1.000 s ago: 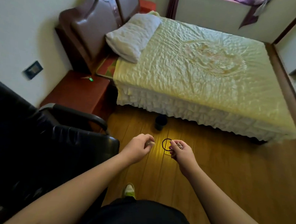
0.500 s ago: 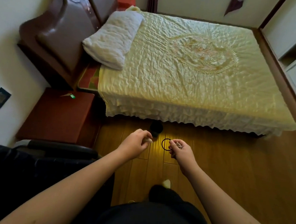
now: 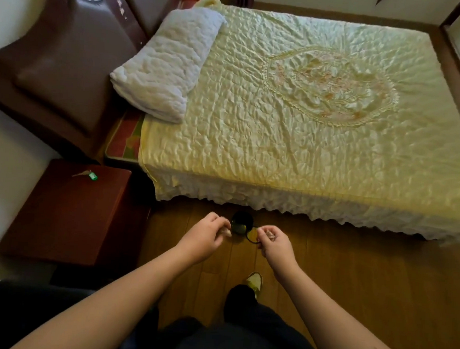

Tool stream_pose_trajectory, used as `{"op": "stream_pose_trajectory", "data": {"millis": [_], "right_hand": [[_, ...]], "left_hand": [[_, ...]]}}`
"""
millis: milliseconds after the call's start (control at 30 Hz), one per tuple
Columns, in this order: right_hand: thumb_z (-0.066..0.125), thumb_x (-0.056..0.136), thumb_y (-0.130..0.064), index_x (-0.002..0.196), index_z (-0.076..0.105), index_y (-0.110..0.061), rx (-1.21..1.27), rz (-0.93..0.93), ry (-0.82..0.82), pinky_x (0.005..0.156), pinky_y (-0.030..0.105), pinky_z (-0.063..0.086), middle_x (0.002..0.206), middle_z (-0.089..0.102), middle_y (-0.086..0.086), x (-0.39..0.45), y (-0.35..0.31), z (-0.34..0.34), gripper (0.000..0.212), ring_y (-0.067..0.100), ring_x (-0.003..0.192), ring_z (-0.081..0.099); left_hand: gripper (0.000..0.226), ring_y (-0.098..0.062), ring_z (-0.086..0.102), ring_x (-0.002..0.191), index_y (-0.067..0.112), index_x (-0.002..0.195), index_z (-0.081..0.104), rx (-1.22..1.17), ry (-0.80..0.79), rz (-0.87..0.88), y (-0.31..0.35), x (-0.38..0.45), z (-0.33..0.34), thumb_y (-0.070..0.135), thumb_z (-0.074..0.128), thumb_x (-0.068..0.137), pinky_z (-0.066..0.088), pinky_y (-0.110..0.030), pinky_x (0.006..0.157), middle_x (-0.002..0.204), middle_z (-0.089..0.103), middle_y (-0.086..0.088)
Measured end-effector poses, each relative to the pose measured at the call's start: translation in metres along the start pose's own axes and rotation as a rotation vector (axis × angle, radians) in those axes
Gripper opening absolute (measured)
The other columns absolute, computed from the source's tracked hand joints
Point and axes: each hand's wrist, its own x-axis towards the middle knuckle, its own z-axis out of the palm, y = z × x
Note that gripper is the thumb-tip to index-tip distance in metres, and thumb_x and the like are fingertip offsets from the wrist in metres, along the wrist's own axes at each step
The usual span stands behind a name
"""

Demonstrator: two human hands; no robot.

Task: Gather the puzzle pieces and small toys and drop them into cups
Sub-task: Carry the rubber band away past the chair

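Left grip (image 3: 208,234): pinching small pale piece. Right grip (image 3: 272,238): pinching thin black ring (image 3: 251,237). Dark round cup (image 3: 242,223) just beyond, between; best centred above before releasing.

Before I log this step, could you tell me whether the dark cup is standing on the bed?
No, the dark cup stands on the wooden floor beside the bed.

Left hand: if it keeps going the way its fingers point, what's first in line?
Likely the dark round cup on the wooden floor, just beyond the left hand, whose fingers pinch a small pale piece. The cup sits lower, so depth is unclear.
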Motion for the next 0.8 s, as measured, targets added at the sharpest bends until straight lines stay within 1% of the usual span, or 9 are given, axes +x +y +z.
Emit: {"op": "stream_pose_trajectory", "data": {"millis": [133,267,333,400,500,567,700,767,800], "right_hand": [[0.056,0.095,-0.033,0.101,0.062,-0.025,-0.091,0.053,-0.018,0.055,0.021,0.045,0.087,0.067,0.002,0.053,-0.005,-0.001,0.012,0.011,0.069,0.058],[0.056,0.095,-0.033,0.101,0.061,-0.024,-0.115,0.103,0.03,0.058,0.022,0.045,0.092,0.066,0.002,0.1,0.004,0.011,0.011,0.013,0.074,0.059],[0.056,0.095,-0.033,0.102,0.061,-0.024,-0.137,0.118,0.036,0.06,0.022,0.046,0.096,0.066,0.002,0.129,0.015,0.02,0.012,0.012,0.079,0.06],[0.057,0.095,-0.033,0.103,0.061,-0.024,-0.151,0.129,0.052,0.066,0.024,0.051,0.1,0.065,0.0,0.16,0.032,0.032,0.013,0.011,0.086,0.06],[0.057,0.094,-0.034,0.105,0.061,-0.026,-0.169,0.162,0.098,0.078,0.029,0.057,0.104,0.064,-0.006,0.208,0.06,0.051,0.014,0.008,0.093,0.061],[0.057,0.095,-0.033,0.103,0.06,-0.027,-0.152,0.194,0.142,0.077,0.027,0.056,0.103,0.063,-0.007,0.24,0.084,0.065,0.011,0.007,0.091,0.061],[0.058,0.095,-0.032,0.103,0.059,-0.027,-0.159,0.259,0.189,0.067,0.019,0.05,0.103,0.062,-0.005,0.306,0.149,0.091,0.009,0.007,0.088,0.06],[0.058,0.094,-0.032,0.104,0.059,-0.028,-0.151,0.289,0.213,0.067,0.022,0.053,0.103,0.062,-0.004,0.335,0.182,0.103,0.01,0.009,0.087,0.061],[0.058,0.094,-0.032,0.104,0.059,-0.028,-0.14,0.299,0.228,0.071,0.025,0.056,0.103,0.062,-0.004,0.348,0.198,0.109,0.011,0.01,0.088,0.061]], "left_hand": [[0.026,-0.006,0.051,0.095,0.022,0.121,0.057,0.052,-0.006,0.006,-0.009,0.053,0.001,0.022,0.055,0.094,0.044,-0.015,0.075,0.121,0.05,0.005],[0.028,-0.007,0.049,0.101,0.021,0.123,0.056,0.118,-0.01,0.023,-0.035,0.096,0.011,0.021,0.052,0.095,0.045,-0.018,0.08,0.121,0.05,0.004],[0.029,-0.012,0.051,0.102,0.019,0.125,0.054,0.237,-0.039,0.07,-0.056,0.119,0.021,0.018,0.049,0.096,0.048,-0.022,0.083,0.122,0.052,0.0],[0.031,-0.016,0.053,0.102,0.017,0.127,0.053,0.327,-0.078,0.114,-0.078,0.143,0.033,0.013,0.049,0.096,0.047,-0.024,0.084,0.121,0.053,-0.004],[0.035,-0.016,0.053,0.104,0.017,0.129,0.052,0.365,-0.106,0.122,-0.109,0.184,0.06,0.011,0.051,0.095,0.047,-0.024,0.085,0.124,0.052,-0.005],[0.035,-0.016,0.053,0.104,0.018,0.129,0.051,0.36,-0.132,0.132,-0.129,0.21,0.084,0.01,0.051,0.095,0.048,-0.025,0.086,0.124,0.052,-0.005],[0.035,-0.016,0.053,0.104,0.019,0.129,0.05,0.368,-0.193,0.14,-0.18,0.255,0.15,0.012,0.053,0.094,0.047,-0.024,0.083,0.125,0.051,-0.005],[0.037,-0.016,0.053,0.105,0.019,0.13,0.048,0.388,-0.218,0.134,-0.204,0.273,0.18,0.012,0.053,0.094,0.047,-0.023,0.083,0.128,0.05,-0.005],[0.039,-0.015,0.054,0.106,0.019,0.131,0.047,0.392,-0.218,0.124,-0.215,0.281,0.193,0.013,0.054,0.094,0.047,-0.023,0.083,0.129,0.05,-0.005]]}}
